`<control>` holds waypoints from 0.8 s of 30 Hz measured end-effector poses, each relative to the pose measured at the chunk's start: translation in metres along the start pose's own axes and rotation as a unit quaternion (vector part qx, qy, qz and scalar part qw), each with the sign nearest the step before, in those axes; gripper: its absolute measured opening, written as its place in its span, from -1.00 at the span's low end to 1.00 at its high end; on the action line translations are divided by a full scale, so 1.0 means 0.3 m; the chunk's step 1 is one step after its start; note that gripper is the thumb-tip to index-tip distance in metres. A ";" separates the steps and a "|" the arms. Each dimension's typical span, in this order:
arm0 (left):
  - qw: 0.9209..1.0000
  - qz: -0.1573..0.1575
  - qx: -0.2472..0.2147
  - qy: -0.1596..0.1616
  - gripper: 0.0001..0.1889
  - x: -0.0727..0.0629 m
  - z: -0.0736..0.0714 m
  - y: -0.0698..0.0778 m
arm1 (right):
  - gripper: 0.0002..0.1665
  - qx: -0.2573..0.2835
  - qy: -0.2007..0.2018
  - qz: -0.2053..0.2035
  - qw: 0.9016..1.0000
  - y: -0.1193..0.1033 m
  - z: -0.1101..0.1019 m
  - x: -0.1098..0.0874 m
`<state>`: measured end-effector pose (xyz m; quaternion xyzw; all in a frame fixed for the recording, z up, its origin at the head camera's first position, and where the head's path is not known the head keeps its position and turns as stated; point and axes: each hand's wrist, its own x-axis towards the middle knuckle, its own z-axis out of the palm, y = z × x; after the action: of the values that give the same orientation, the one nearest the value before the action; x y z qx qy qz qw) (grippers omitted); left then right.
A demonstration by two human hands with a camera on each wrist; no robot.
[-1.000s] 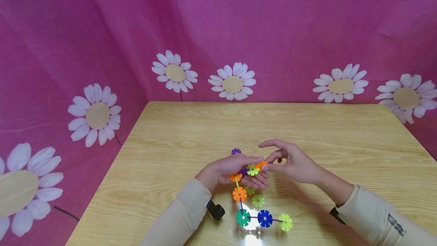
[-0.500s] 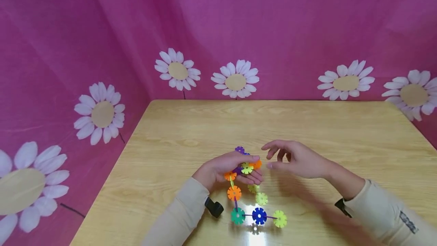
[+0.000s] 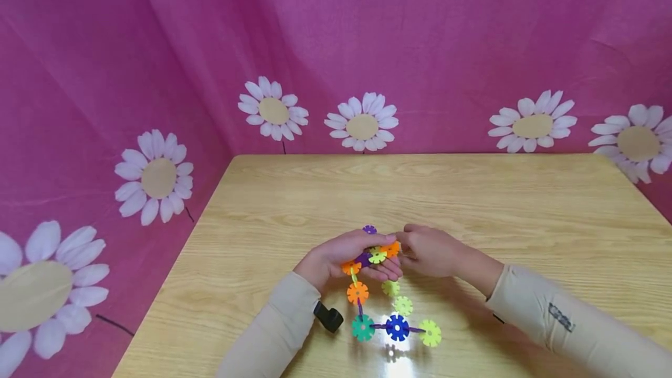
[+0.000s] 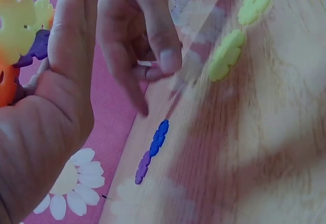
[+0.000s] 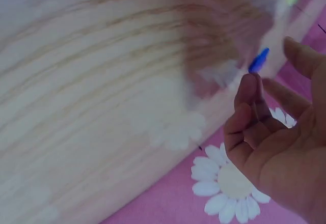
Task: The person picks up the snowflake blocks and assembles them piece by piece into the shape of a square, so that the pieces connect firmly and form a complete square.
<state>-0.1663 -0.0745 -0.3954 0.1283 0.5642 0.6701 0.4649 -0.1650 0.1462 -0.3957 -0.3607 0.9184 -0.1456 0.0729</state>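
Observation:
My left hand point(image 3: 343, 249) holds a chain of notched plastic snowflake discs between thumb and fingers, with an orange disc point(image 3: 391, 248) and a yellow disc point(image 3: 377, 255) at the thumb. From there the chain runs toward me through another orange disc point(image 3: 357, 293), a green disc point(image 3: 363, 328) and a blue disc point(image 3: 397, 328) to a yellow end disc point(image 3: 430, 333). Just right of the left fingertips is my right hand point(image 3: 433, 251), fingers loosely bent with nothing visible between them. In the left wrist view it hangs above a loose blue disc point(image 4: 159, 137) and purple disc point(image 4: 142, 167).
Two loose yellow-green discs point(image 3: 403, 305) point(image 4: 226, 56) lie on the wooden table point(image 3: 294, 197) beside the chain. A pink cloth with daisies point(image 3: 362, 126) stands behind the table and at its left. Black straps sit at both wrists.
My right hand let go of the orange disc, drew back to the right, then came in again toward the left hand, now lower. The chain stays in my left hand and has shifted slightly left.

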 end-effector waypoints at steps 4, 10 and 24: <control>1.000 0.004 0.005 -0.001 -0.38 0.001 0.003 -0.003 | -0.85 0.008 -0.010 -0.036 0.999 -0.004 0.030 -0.025; 1.000 0.003 0.013 0.028 -0.40 -0.010 -0.009 0.005 | -0.70 0.032 -0.004 -0.097 0.995 -0.027 0.061 -0.057; 0.999 0.004 0.031 0.015 -0.41 -0.016 -0.009 0.005 | -0.77 0.126 0.026 -0.070 0.989 -0.053 0.084 -0.056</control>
<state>-0.1664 -0.0799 -0.3934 0.1344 0.5912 0.6560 0.4496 -0.1365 0.1412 -0.4140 -0.4085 0.8667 -0.2740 0.0830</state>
